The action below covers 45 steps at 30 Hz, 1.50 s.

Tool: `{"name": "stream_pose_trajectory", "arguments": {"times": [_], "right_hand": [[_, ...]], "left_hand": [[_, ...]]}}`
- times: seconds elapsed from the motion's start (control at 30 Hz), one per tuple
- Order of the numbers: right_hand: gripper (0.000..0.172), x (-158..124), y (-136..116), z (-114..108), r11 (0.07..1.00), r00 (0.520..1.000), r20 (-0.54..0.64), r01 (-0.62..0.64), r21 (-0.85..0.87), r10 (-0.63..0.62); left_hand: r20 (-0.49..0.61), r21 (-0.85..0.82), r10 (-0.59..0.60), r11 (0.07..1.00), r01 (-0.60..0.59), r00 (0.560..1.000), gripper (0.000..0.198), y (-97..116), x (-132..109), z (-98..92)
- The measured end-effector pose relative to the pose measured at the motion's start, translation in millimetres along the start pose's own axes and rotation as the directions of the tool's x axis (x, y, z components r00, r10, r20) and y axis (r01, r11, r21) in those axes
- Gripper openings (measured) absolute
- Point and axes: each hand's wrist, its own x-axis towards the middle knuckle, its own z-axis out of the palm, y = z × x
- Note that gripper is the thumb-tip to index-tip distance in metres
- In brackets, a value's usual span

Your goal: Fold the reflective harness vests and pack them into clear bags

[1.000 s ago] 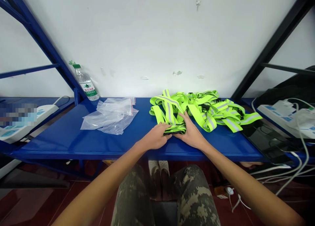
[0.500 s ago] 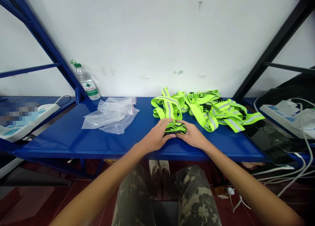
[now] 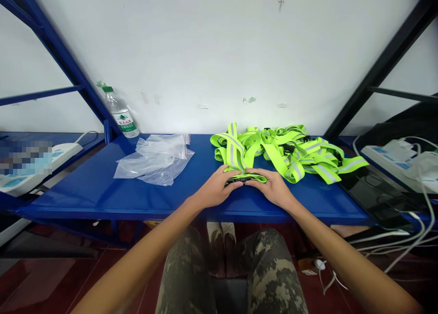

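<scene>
Near the table's front edge, my left hand (image 3: 216, 186) and my right hand (image 3: 274, 187) both grip a folded reflective strap (image 3: 257, 179), one at each side. It is neon yellow-green, with a black buckle (image 3: 242, 179) along the near side by my thumbs. Loose loops of strap (image 3: 233, 147) with a silver-grey stripe rise from the folded part and lie on the table beyond my hands. Both hands are closed, thumbs toward me and fingers over the top. Part of the folded bundle is hidden under my fingers.
More reflective straps (image 3: 301, 154) lie tangled at the right. Clear zip bags (image 3: 157, 159) are stacked on the blue table (image 3: 92, 186) at the left. A water bottle (image 3: 122, 115) stands against the wall. Power strips (image 3: 393, 161) and white cables (image 3: 424, 204) are at the right side.
The folded strap has been pressed flatter and wider, and my right hand has shifted slightly right. The loose loops beyond have moved a little.
</scene>
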Motion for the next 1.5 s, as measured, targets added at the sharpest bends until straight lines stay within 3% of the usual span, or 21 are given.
{"name": "stream_pose_trajectory", "arguments": {"times": [0.13, 0.3, 0.47, 0.6, 0.7, 0.8, 0.93, 1.03, 1.2, 1.27, 1.37, 1.5], "right_hand": [[0.036, 3.0, -6.9, -5.8, 1.0, 0.996, 0.092, -0.014, 0.025, 0.012], [0.035, 5.7, -16.1, -13.5, 0.991, 0.986, 0.126, -0.118, 0.064, 0.11], [0.033, 9.6, -17.7, -12.3, 0.99, 0.985, 0.12, -0.13, 0.056, 0.122], [0.036, 12.9, -13.3, -3.4, 0.989, 0.989, -0.017, -0.144, -0.024, 0.144], [0.035, 13.6, -7.5, 3.5, 0.996, 0.991, -0.122, -0.057, -0.067, 0.048], [0.034, 12.0, -2.1, 8.0, 0.993, 0.989, -0.132, 0.052, -0.107, -0.066], [0.044, 7.5, 1.3, 10.8, 0.977, 0.985, -0.15, 0.051, -0.206, -0.083], [0.048, 4.9, 0.6, 11.5, 0.958, 0.98, -0.158, 0.073, -0.278, -0.12], [0.036, 3.1, -4.5, 13.2, 0.88, 0.954, -0.014, 0.269, -0.391, -0.298], [0.037, 3.0, -6.1, 13.9, 0.864, 0.95, 0.068, 0.305, -0.401, -0.303], [0.052, 5.1, -5.7, 12.6, 0.844, 0.949, 0.131, 0.316, -0.434, -0.288], [0.039, 12.0, -2.3, 8.4, 0.817, 0.941, 0.185, 0.339, -0.467, -0.285]], "left_hand": [[-0.135, -0.043, -0.057, 0.998, 0.052, 0.989, 0.038, -4.8, 0.2, 2.4], [-0.319, -0.054, -0.196, 0.981, 0.189, 0.927, 0.034, -9.8, 1.8, 10.7], [-0.331, -0.009, -0.208, 0.976, 0.217, 0.921, 0.039, -4.4, 4.0, 12.7], [-0.339, 0.0, -0.245, 0.965, 0.26, 0.908, 0.04, -5.2, 5.4, 14.2], [-0.314, 0.051, -0.285, 0.947, 0.316, 0.906, 0.04, -10.1, 7.1, 15.7], [-0.315, 0.054, -0.31, 0.938, 0.343, 0.897, 0.035, -12.8, 7.7, 17.6], [-0.397, 0.01, -0.402, 0.897, 0.442, 0.825, 0.02, -9.7, 6.0, 20.6], [-0.394, -0.008, -0.409, 0.897, 0.442, 0.823, 0.026, -8.1, 5.2, 22.7], [-0.402, -0.013, -0.342, 0.929, 0.369, 0.849, 0.034, -16.7, 7.9, 23.8], [-0.406, 0.0, -0.317, 0.938, 0.347, 0.857, 0.033, -23.5, 11.1, 22.1], [-0.397, 0.008, -0.281, 0.951, 0.31, 0.874, 0.032, -32.8, 17.2, 16.6], [-0.436, 0.054, -0.288, 0.938, 0.344, 0.853, 0.024, -31.9, 19.4, 9.7]]}}
